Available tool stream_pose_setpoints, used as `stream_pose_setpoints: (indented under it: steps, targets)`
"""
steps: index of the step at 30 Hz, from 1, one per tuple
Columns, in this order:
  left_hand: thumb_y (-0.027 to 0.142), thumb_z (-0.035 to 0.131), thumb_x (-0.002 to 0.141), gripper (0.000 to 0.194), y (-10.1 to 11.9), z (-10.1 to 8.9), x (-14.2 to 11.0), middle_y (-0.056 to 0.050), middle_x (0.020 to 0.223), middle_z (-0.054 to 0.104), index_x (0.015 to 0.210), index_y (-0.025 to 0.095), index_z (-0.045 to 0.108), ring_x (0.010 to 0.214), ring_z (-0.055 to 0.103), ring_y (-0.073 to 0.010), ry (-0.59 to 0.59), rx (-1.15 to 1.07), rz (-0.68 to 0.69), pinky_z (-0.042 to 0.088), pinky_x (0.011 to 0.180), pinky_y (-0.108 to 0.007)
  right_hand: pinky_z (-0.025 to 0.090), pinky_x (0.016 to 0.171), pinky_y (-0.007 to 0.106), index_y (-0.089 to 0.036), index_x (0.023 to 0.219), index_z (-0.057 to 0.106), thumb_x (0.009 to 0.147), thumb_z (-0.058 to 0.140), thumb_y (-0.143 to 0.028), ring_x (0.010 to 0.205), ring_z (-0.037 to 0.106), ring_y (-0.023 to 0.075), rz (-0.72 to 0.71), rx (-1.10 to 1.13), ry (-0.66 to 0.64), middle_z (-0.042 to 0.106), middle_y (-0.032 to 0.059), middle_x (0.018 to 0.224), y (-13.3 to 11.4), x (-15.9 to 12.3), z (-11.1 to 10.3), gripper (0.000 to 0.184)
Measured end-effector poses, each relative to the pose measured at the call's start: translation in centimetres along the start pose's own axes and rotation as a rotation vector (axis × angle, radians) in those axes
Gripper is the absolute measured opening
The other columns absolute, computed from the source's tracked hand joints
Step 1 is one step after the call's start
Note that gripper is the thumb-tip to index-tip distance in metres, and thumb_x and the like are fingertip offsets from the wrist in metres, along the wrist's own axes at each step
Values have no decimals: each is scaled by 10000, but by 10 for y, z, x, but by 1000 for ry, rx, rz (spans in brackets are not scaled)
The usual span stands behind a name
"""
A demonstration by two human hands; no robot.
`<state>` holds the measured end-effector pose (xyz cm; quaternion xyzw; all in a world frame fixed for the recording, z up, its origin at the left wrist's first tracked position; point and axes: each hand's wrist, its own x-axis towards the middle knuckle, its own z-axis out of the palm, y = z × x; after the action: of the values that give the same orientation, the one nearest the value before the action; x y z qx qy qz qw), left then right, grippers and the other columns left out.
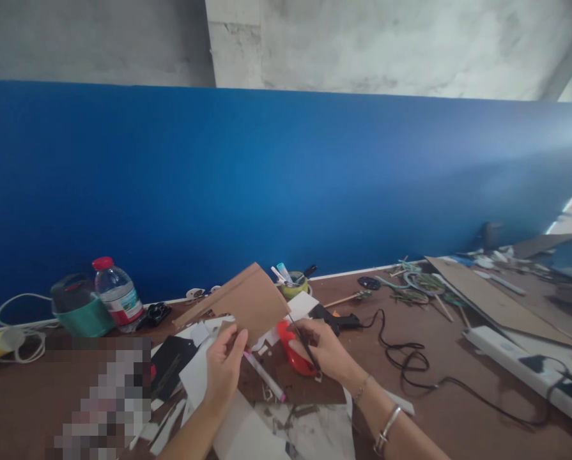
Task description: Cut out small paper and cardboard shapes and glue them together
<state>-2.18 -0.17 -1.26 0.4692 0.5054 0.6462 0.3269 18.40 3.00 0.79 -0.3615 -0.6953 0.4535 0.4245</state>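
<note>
I see my left hand (222, 367) pinching brown cardboard (259, 295); my right hand (328, 351) grips a slim dark tool (308, 349) near its edge.

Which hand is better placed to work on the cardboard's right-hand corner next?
Probably the right hand: it holds a slim dark tool, its tip close to that corner of the brown cardboard, while the left hand is at the near edge, seemingly steadying it.

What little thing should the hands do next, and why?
Maybe touch the thin dark tool to the card: the right hand holds the tool, its upper tip looks close to the card's right corner, and the left hand holds the card.
</note>
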Motion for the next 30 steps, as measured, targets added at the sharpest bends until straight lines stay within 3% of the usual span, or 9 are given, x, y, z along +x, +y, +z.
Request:
stream_pose_setpoints:
  steps: [13,30]
  targets:
    - [421,635,763,288,1,0,0,-1,669,643,871,159,683,587,562,-140,-8,-7,4,480,569,-225,412,556,224,-139,801,662,740,634,-299,595,523,125,-18,-36,18,623,7,682,0,0,1,174]
    - [430,636,752,300,1,1,1,-5,648,647,859,155,683,572,567,-142,17,7,14,484,553,-230,452,633,261,-133,883,673,738,649,-308,689,564,164,10,9,-13,648,37,752,4,0,0,228]
